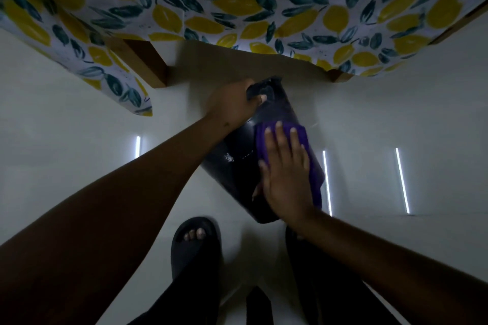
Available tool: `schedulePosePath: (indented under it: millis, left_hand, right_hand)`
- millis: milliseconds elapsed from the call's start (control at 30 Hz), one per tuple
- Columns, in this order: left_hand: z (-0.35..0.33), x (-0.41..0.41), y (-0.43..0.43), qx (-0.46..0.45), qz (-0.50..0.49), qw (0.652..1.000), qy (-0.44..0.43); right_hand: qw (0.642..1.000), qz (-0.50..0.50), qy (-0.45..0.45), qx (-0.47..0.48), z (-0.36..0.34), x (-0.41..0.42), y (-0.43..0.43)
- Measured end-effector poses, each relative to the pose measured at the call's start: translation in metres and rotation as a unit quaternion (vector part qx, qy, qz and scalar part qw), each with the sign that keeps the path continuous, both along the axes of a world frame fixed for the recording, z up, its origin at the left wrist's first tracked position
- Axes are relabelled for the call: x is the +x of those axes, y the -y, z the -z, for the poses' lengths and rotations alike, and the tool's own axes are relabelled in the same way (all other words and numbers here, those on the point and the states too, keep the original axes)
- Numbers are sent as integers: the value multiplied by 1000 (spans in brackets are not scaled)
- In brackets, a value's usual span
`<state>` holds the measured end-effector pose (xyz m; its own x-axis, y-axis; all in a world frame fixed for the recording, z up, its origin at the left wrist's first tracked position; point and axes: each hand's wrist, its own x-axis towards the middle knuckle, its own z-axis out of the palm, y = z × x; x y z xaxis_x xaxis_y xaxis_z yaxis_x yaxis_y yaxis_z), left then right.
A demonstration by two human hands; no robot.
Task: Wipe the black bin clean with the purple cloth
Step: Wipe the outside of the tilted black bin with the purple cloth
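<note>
The black bin (pixel 235 166) lies tilted on the pale floor, its rim end toward the table and its base near my feet. My left hand (pixel 232 104) grips the bin's far rim, fingers curled over the edge. My right hand (pixel 286 174) lies flat, fingers spread, pressing the purple cloth (pixel 307 140) against the bin's upper side. The cloth shows around and beyond my fingertips and down the right edge of my hand. A few pale specks sit on the bin's wall left of the cloth.
A table with a lemon-and-leaf patterned cloth (pixel 237 0) fills the top; its wooden legs (pixel 148 60) stand left and right of the bin. My foot in a black sandal (pixel 195 245) is just below the bin. Bright light streaks reflect on the glossy floor (pixel 401 179).
</note>
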<state>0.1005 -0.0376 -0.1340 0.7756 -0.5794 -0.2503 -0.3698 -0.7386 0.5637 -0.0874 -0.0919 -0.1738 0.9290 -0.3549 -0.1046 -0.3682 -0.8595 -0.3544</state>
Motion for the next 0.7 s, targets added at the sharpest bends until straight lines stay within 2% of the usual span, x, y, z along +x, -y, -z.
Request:
schedulePosePath:
  millis: [67,133,200,267,300,367,433,500,567,700]
  left_hand:
    - [2,0,-1,5,12,1000,14]
    - [3,-1,-3,-14,4,1000,13]
    - [4,-4,-6,-41,-11,999,12]
    - [5,-6,-12,-50,-19,998,15]
    - [6,-5,-14,-48,-22,998,16]
    - [7,-3,-16,-28,-17,999,11]
    - [8,-1,-14,-5,-5,1000,12]
    - [7,2,-10,7,7,1000,15]
    - [6,5,-5,6,28,1000,7]
    - [-7,10,-5,-36,107,992,-54]
  right_hand:
    - [998,-49,3,-28,-2,-4,-3]
    - [999,-34,21,-17,-1,19,20]
    - [995,63,21,76,7,55,55]
    - [967,162,8,198,9,76,79]
    - [963,175,7,203,8,74,77]
    - [981,136,12,141,2,51,51]
    - [997,44,-3,58,-4,18,17]
    - [1000,-16,-9,-12,1,3,7]
    - [999,-23,-4,-27,3,11,19]
    - [999,4,30,19,4,22,37]
